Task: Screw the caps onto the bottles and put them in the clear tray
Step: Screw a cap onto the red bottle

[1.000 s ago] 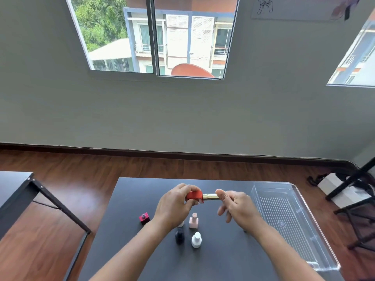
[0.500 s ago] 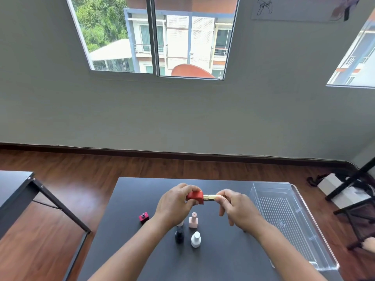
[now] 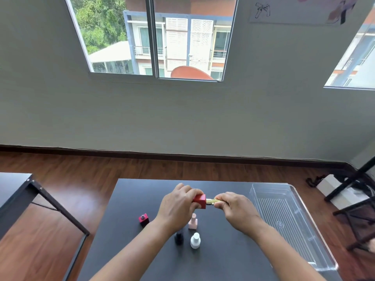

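Above the black table [image 3: 223, 260] my left hand [image 3: 178, 205] grips a red square bottle [image 3: 199, 200], held sideways. My right hand [image 3: 235, 209] pinches the gold cap [image 3: 211, 200] at the bottle's neck, so cap and bottle touch. The clear tray [image 3: 288, 218] lies to the right with no bottles in it. On the table stand a small red bottle [image 3: 143, 219] without a cap, a pink bottle [image 3: 193, 222], a black bottle [image 3: 179, 237] and a white bottle [image 3: 195, 240].
A second dark table [image 3: 18, 191] stands at the left across a gap of wooden floor. Black stand legs [image 3: 353, 201] and a white box [image 3: 328, 184] sit on the floor to the right of the tray.
My right hand has closed in on the gold cap and moved slightly left, toward the red bottle. The bottles on the table have not moved.
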{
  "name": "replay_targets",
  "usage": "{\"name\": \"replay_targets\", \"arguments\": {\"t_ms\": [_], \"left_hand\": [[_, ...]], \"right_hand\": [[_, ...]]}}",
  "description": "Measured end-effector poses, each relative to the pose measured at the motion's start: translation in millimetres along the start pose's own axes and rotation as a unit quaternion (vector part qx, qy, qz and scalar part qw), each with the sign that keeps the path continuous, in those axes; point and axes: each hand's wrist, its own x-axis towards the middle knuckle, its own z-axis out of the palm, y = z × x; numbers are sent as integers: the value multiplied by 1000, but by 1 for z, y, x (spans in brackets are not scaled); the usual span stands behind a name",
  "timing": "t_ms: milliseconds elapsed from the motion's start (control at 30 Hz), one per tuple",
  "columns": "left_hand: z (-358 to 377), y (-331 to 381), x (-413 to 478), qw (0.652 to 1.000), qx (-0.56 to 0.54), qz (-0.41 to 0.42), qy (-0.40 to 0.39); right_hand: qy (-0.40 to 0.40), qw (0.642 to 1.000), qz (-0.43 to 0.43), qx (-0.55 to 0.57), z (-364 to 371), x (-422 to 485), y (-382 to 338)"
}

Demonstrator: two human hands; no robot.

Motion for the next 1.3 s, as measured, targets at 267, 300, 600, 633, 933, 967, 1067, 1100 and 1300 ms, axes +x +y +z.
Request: {"name": "replay_targets", "arguments": {"t_ms": [267,300,600,633,933,967,1067,1100,1300], "left_hand": [[0,-4,-1,995,-55,-50,-67],[0,-4,-1,995,-53,-50,-74],[2,-4,-4,1000,20,-3,-24],[3,-3,-5,1000,21,1,-17],[8,-4,-8,999,38,16,1],[7,-5,-8,1000,28,8,-11],[2,-10,-5,997,-13,-15,-70],[1,-12,-5,996,-24,-15,-86],[7,-20,-11,992,-75,-42,-93]], "right_hand": [[-34,997,-27,-64,3,-3,1],[-30,994,-41,-92,4,-4,0],[-10,997,-32,-66,14,-5,1],[-15,998,-24,-50,14,-5,1],[-36,998,21,51,17,-1,6],[-37,997,22,56,18,-1,5],[-37,997,18,71,21,-2,1],[-33,996,16,82,23,-2,0],[6,988,22,156,26,0,-6]]}}
